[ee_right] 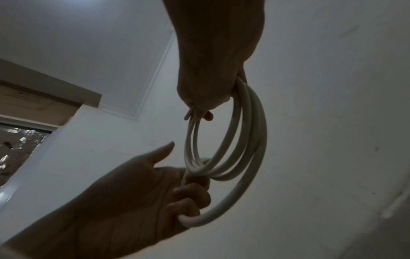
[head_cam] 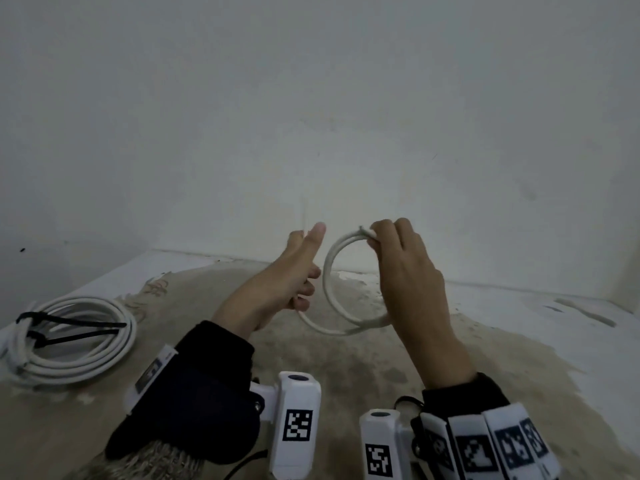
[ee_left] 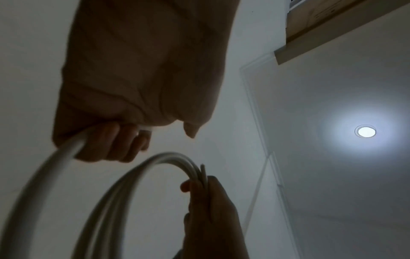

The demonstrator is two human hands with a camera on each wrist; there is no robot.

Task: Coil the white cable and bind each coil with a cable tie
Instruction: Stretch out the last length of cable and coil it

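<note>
I hold a small coil of white cable upright in the air above the floor. My right hand pinches the top of the coil, where the cut end sticks out. My left hand grips the loose strand that runs from the coil's bottom, fingers curled round it and thumb pointing up. In the left wrist view the strand leaves my left fist, with the coil below it.
A larger coil of white cable bound with black cable ties lies on the floor at the left. The floor is stained beige and meets white walls behind. A ceiling lamp shines above.
</note>
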